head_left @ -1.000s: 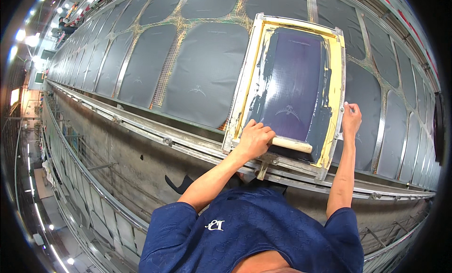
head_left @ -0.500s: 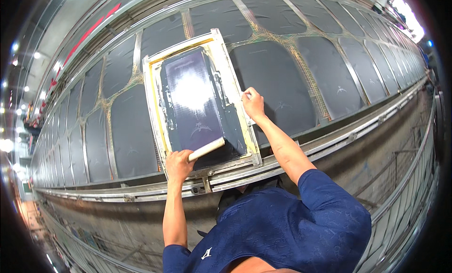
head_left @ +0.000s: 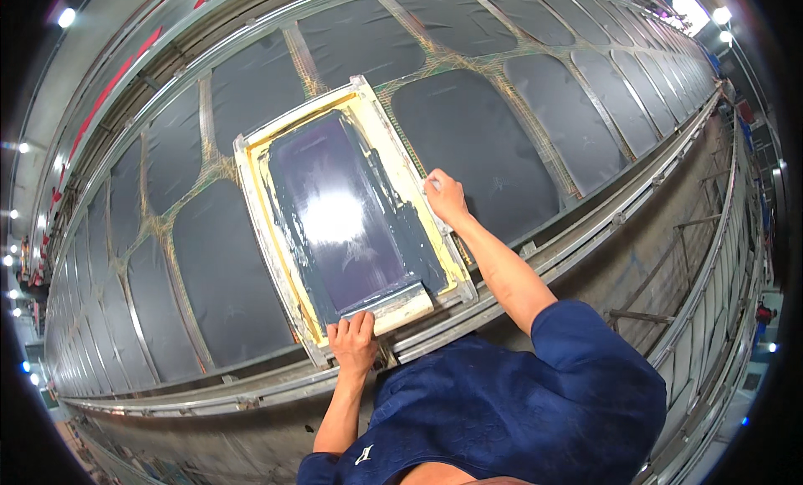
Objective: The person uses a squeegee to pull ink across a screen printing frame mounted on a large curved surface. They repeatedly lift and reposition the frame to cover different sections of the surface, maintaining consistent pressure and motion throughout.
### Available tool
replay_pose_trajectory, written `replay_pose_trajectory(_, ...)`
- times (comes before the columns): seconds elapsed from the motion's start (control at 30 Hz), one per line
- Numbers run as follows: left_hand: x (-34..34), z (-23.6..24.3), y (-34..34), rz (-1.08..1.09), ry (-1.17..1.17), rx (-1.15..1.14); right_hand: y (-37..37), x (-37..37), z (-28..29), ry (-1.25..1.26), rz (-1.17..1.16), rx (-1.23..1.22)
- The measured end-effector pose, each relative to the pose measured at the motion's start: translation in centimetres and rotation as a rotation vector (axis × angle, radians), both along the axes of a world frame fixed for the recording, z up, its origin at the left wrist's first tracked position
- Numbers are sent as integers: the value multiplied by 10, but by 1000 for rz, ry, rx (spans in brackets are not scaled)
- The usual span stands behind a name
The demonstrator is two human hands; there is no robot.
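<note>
While the left hand (head_left: 353, 344) curls its fingers closed over the left end of a pale bar (head_left: 403, 313), whose free end extends rightward from them, the right hand (head_left: 445, 198) pinches the screen frame (head_left: 262, 205) at its right edge; dark mesh (head_left: 345, 255) lies beyond the left fingers.

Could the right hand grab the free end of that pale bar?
Probably yes: the right hand is at the right edge of the frame, and the right end of the pale squeegee looks uncovered, with nothing blocking it.
</note>
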State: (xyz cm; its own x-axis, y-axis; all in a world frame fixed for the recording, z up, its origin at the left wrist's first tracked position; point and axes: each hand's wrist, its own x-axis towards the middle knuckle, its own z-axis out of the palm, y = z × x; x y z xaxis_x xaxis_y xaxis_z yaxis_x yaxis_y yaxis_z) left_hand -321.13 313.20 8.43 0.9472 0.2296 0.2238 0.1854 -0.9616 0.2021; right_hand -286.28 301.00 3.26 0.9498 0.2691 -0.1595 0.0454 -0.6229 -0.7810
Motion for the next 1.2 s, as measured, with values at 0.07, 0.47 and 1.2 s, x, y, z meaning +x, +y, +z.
replay_pose_trajectory(0.07,25,-4,21,5,-31,14,-4,6,10,29,35,-85)
replay_pose_trajectory(0.47,295,-35,290,27,-147,81,79,101,57,-341,642,-236)
replay_pose_trajectory(1.2,309,-5,304,72,315,-178,254,135,42,-456,1076,-395)
